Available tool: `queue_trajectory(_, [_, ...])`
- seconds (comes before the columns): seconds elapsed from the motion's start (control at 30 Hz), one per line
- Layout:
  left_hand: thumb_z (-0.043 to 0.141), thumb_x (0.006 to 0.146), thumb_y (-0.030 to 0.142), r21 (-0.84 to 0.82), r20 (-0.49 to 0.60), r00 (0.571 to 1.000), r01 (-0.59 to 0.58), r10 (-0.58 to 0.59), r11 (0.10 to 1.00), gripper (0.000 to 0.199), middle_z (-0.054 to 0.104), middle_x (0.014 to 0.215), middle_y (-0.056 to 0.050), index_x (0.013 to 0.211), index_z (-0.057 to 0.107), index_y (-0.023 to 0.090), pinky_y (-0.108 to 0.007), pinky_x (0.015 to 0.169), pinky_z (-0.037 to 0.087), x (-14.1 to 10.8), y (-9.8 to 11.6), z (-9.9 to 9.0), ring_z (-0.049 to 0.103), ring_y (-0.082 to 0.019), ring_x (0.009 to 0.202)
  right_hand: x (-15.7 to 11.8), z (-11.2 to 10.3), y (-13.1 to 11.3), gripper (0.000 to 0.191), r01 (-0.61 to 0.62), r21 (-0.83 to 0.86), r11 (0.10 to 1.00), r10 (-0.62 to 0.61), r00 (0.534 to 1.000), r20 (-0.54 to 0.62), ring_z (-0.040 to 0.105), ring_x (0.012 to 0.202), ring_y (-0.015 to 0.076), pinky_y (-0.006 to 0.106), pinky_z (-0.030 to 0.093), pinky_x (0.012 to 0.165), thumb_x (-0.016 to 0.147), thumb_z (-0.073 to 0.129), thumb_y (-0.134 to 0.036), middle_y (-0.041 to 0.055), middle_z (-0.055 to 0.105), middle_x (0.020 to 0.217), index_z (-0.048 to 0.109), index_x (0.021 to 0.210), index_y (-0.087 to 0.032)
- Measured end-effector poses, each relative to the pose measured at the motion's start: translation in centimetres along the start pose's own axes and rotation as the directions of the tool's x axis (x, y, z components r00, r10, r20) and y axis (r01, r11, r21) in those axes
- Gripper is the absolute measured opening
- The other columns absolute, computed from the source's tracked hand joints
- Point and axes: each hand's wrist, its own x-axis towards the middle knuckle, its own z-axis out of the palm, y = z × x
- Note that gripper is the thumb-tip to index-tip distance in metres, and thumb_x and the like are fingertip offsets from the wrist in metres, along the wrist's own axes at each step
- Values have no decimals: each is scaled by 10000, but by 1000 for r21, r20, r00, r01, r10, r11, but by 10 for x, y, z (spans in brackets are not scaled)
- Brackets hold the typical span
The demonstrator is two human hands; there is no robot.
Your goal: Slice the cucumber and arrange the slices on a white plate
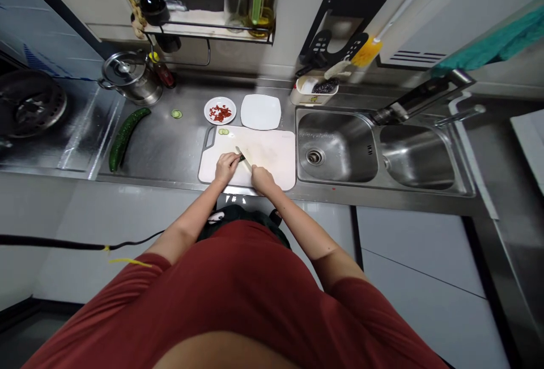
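Observation:
My right hand [263,179] is closed around the handle of a kitchen knife [244,158], whose pale blade points away to the upper left. Beside the blade, my left hand [226,167] pinches a small dark green piece of cucumber [242,157], mostly hidden by the fingers. Both hands are over a white cutting board [276,156] with a grey handle at its left end. A few pale cucumber slices [223,131] lie near the board's top left corner. Whether the blade touches the cucumber piece I cannot tell.
Behind the board are a white plate [260,111] and a round plate with chopped red pieces [220,113]. A whole cucumber [127,138], cucumber scraps [176,114] and a lidded pot [132,77] stand left. The double sink [338,145] borders the board's right. A bottle shelf [208,28] hangs above.

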Motion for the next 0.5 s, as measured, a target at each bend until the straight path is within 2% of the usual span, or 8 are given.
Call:
queue_trajectory(0.33, [457, 931, 319, 10, 14, 1000, 17, -18, 1000, 259, 680, 997, -66, 1010, 679, 211, -365, 883, 458, 1, -1, 1, 584, -193, 959, 25, -5, -13, 258, 22, 9, 1000, -21, 999, -39, 629, 981, 223, 292, 467, 808, 902, 372, -69, 140, 644, 1046, 510, 1112, -129])
queue_trajectory(0.5, [463, 929, 324, 1, 16, 1000, 25, -25, 1000, 256, 679, 995, -71, 1016, 677, 213, -373, 884, 462, 1, 0, 0, 585, -193, 962, 24, -5, -14, 275, 17, 12, 1000, -16, 999, -46, 631, 981, 231, 301, 472, 804, 897, 367, -65, 139, 646, 1054, 511, 1123, -127])
